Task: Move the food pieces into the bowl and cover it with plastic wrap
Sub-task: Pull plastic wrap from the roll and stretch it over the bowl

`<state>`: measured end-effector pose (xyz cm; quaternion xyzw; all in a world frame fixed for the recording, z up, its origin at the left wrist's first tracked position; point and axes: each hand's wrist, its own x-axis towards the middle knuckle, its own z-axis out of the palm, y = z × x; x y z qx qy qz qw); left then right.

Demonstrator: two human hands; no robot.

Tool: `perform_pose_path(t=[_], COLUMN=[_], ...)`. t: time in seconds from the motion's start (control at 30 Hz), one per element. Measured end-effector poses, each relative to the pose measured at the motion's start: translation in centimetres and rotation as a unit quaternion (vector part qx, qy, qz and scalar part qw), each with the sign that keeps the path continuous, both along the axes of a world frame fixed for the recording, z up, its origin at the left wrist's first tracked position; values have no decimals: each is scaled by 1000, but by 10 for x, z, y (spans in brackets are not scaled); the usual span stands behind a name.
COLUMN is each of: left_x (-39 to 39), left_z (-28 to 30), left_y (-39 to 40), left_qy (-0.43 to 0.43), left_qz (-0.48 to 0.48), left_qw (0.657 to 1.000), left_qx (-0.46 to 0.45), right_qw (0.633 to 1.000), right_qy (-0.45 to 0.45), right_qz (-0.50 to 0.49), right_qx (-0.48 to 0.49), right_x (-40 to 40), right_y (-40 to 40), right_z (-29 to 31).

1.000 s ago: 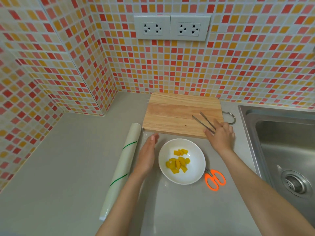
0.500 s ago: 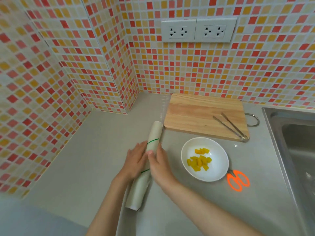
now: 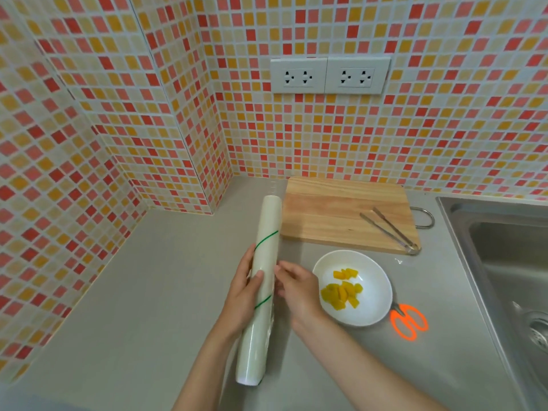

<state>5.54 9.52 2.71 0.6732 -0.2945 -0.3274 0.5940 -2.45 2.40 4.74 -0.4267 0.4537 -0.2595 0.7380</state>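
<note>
A long roll of plastic wrap [image 3: 264,250] with green lines lies lengthwise on the grey counter, left of the bowl. My left hand [image 3: 243,295] grips its middle from the left, thumb over the top. My right hand [image 3: 296,287] touches the roll's right side with its fingertips, pinching at the film. The white bowl [image 3: 376,310] sits to the right of my hands and holds several yellow food pieces [image 3: 342,289]. The wooden cutting board [image 3: 332,212] behind it carries no food.
Metal tongs [image 3: 391,229] lie on the board's right part. Orange-handled scissors [image 3: 409,321] rest right of the bowl. A steel sink [image 3: 504,262] takes up the right side. Tiled walls close the back and left, with two sockets [image 3: 329,75] above the board.
My right hand left the tongs on the board and came over to the roll. My left hand closed around the roll and lifted it slightly. The view shifted left.
</note>
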Motion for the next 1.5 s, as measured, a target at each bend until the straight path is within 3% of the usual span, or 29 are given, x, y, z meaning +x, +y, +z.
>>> perform_pose_path(t=[0.27,0.5,0.73,0.97,1.13,1.3,1.5], left_x=[-15,-16,-9,-8,-15,-24,-21], left_z=[17,23,24,29,30,30,24], left_y=[-10,-12,-16,-19,-25,-33,-38], left_qy=[-11,-38,100,114,174,244,322], left_qz=[-14,-65,-72,-139,-173,-166,-154], left_qw=[997,992,988,981,967,952,932], left_qx=[-70,-100,-93,-72,-73,-78,-67], right_qw=[995,994,996,989,990,973,959], right_qy=[-1,15,-77,-148,-125,-172,-125], right_qz=[-58,20,9,3,-60,-146,-190], right_qx=[-85,-103,-51,1,-27,-45,-169], right_x=[-14,-24,-32,-38,-34,-29,-43], right_y=[-12,-17,-18,-25,-32,-33,-44], right_z=[28,37,47,49,46,49,54])
